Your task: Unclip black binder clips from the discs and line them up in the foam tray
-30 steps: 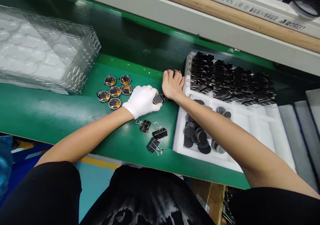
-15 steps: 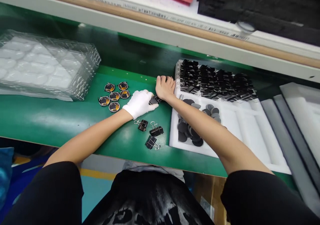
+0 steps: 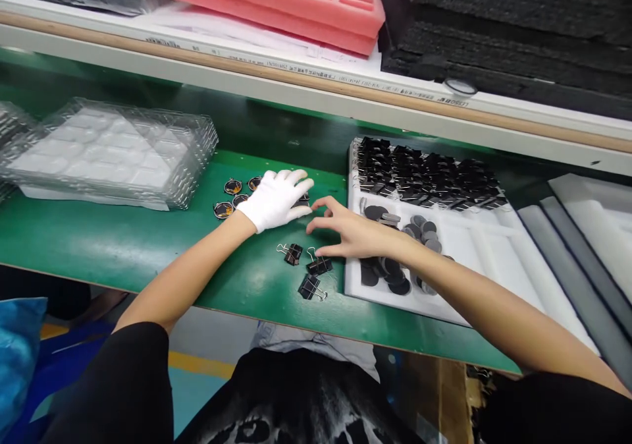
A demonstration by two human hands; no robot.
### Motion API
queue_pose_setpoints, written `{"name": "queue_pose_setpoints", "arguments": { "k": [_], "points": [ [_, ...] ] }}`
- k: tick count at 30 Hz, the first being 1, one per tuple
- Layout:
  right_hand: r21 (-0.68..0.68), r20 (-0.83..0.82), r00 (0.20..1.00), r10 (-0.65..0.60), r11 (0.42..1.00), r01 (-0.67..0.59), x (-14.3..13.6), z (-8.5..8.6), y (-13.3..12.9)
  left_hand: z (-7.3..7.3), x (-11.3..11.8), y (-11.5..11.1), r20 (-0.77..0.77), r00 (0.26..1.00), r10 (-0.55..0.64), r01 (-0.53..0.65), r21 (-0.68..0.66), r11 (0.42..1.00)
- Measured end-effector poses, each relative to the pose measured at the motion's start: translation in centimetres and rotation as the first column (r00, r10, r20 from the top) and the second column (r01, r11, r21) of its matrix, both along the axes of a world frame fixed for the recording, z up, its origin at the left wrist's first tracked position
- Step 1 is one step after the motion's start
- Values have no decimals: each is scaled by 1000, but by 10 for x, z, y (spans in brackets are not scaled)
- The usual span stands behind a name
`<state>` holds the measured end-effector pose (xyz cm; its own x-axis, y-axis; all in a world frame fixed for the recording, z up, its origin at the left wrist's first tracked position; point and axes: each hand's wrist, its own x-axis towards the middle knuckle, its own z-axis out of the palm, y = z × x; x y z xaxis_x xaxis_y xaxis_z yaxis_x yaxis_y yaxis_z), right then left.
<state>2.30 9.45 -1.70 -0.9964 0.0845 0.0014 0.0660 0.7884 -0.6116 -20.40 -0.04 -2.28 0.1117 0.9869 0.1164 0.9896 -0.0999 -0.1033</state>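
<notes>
My left hand (image 3: 277,200), in a white glove, rests on the green bench with thumb and fingers around a small dark round piece with a black binder clip (image 3: 303,200). The glove hides most of that piece. My bare right hand (image 3: 343,230) hovers with fingers apart and nothing in them, just right of the left. Below its fingertips lie three loose binder clips, one (image 3: 292,253) at the left, another (image 3: 320,265) under the thumb and a third (image 3: 311,287) in front. Several round parts (image 3: 224,210) with orange insides sit left of the glove, partly covered.
At right a white foam tray (image 3: 353,286) carries rows of black binder clips (image 3: 424,170) and loose dark discs (image 3: 395,279). Clear plastic trays (image 3: 108,151) are stacked at left. A shelf edge (image 3: 316,88) runs across the back, with pink foam (image 3: 276,9) on it. Grey sheets lean far right.
My right hand has drawn back from the piece at the left hand, toward the loose clips, its fingers spreading. The left fingers have straightened somewhat. The view has tilted up.
</notes>
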Motion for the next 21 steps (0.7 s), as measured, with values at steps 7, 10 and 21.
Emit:
{"name": "queue_pose_setpoints", "arguments": {
  "k": [7, 10, 21],
  "points": [
    [-13, 141, 984, -110, 994, 113, -6, -13, 1, -9, -21, 6, -35, 990, -135, 125, -195, 973],
    [180, 138, 869, -474, 875, 449, -20, -14, 16, -9, -12, 7, -125, 992, -12, -3, -121, 993],
    [354, -157, 694, -703, 616, 704, -72, -13, 38, -14, -8, 8, -97, 987, 127, -140, -143, 980]
  ]
}}
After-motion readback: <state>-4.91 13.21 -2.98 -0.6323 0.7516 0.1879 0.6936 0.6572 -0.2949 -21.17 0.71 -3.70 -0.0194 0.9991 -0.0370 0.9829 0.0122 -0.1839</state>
